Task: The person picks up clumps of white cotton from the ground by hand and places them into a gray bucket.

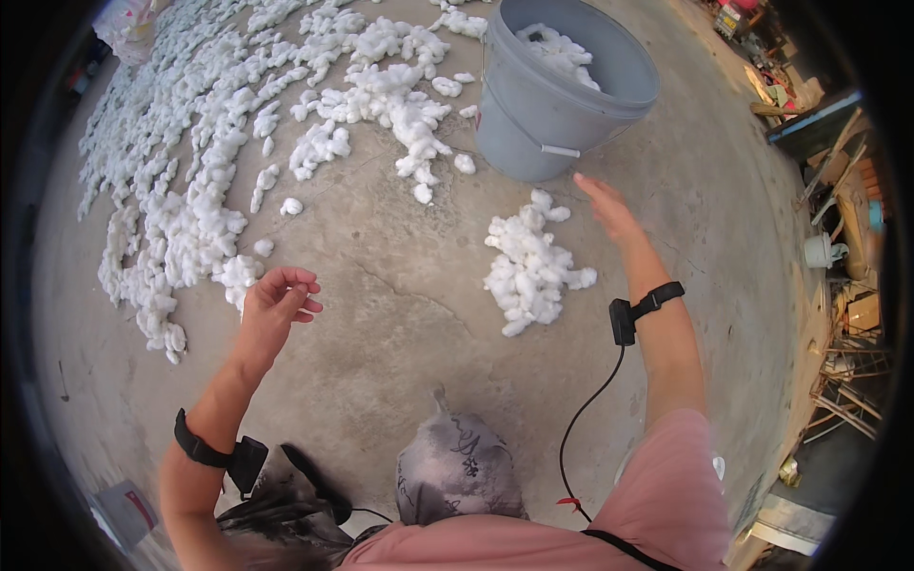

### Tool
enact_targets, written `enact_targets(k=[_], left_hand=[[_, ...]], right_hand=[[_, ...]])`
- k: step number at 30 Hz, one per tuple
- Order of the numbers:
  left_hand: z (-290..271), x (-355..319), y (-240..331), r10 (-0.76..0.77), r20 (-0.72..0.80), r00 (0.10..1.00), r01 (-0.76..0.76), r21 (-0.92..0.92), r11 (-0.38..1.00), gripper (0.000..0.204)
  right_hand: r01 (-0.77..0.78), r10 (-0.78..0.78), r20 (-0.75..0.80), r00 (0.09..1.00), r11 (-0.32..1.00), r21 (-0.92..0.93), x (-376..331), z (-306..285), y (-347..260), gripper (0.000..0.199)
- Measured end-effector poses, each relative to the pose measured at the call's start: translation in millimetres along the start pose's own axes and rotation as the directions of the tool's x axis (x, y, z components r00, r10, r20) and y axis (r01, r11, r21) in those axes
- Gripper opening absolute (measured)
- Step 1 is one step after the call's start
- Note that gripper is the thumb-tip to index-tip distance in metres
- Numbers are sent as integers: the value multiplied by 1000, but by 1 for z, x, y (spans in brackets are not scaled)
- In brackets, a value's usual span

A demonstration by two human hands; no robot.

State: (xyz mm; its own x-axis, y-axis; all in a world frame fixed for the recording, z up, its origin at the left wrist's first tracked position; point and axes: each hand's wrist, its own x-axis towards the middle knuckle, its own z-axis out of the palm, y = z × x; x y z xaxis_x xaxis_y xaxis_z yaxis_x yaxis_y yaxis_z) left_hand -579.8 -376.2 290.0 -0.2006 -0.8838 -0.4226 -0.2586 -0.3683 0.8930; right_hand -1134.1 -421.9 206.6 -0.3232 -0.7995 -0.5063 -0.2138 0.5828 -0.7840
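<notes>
Fluff pile (pixel 529 266) sits just left of your right hand's (pixel 607 207) straightish fingers, left hand's (pixel 279 306) loosely half-open, both look empty, so you're probably between grabs and a wider scoop's needed.

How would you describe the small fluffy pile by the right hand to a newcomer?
Find the large grey bucket at the top. Just below it, left of the right hand, lies the white pile. Unlike the wide white spread farther left, it is one compact clump lying apart.

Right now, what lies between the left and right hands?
The head view shows a small pile of white tufts on the concrete floor between left hand and right hand, nearer the right.
</notes>
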Motion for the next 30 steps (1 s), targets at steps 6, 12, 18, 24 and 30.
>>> enact_targets(k=[6,12,18,24,30], left_hand=[[42,17,-25,-71,59,996,73,-21,997,15],[53,18,-34,-121,122,985,123,-8,992,15],[46,26,-51,-113,114,987,113,6,994,14],[66,35,-54,-137,147,980,142,-27,989,15],[74,31,-48,-80,174,982,87,-29,996,16]], right_hand=[[-182,90,-196,976,831,-526,80,101,72,108],[-74,-177,-316,932,760,-645,95,139,106,49],[583,-576,172,799,672,-457,-9,113,97,34],[574,-302,494,815,303,-761,-82,124,144,88],[614,-501,374,781,500,-611,5,123,118,54]])
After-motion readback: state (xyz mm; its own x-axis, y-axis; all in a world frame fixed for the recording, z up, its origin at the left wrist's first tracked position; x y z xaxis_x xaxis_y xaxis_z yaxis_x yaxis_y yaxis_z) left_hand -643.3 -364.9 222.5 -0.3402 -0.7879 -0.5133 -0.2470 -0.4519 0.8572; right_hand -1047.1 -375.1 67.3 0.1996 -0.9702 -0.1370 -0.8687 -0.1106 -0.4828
